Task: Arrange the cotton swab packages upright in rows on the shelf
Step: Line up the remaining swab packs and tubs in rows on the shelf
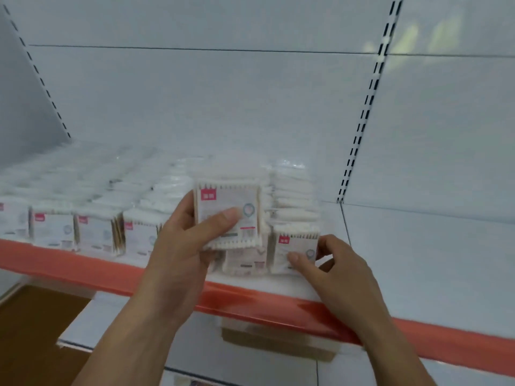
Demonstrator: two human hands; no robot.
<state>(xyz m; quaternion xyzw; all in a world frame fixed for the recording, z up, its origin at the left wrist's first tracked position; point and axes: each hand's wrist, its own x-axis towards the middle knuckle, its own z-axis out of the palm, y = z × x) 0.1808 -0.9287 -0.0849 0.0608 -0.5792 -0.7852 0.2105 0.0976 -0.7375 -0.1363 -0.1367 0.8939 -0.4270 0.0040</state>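
A white back panel [209, 101] stands behind, with two black-slotted uprights [370, 98] running up it. Lower down, a brown box [278, 344] sits on a white ledge [125, 324]. A brown surface [36, 316] lies at lower left.

The open room is on my right: past my right hand [342, 268] the shelf [404, 260] lies bare as far as the picture's edge, back to the back panel [223, 107] and the slotted upright [362, 121]. Above all the stock the air is free too. On the left there is no way in at shelf level: the front row [92, 232] stands package against package along the orange strip [69, 263], with more packed behind it. The end package [295, 246] that my right hand pinches has a stack [292, 196] close behind it. My left hand [181, 246] grips the raised package [228, 213], which blocks the view of the slot beneath it.
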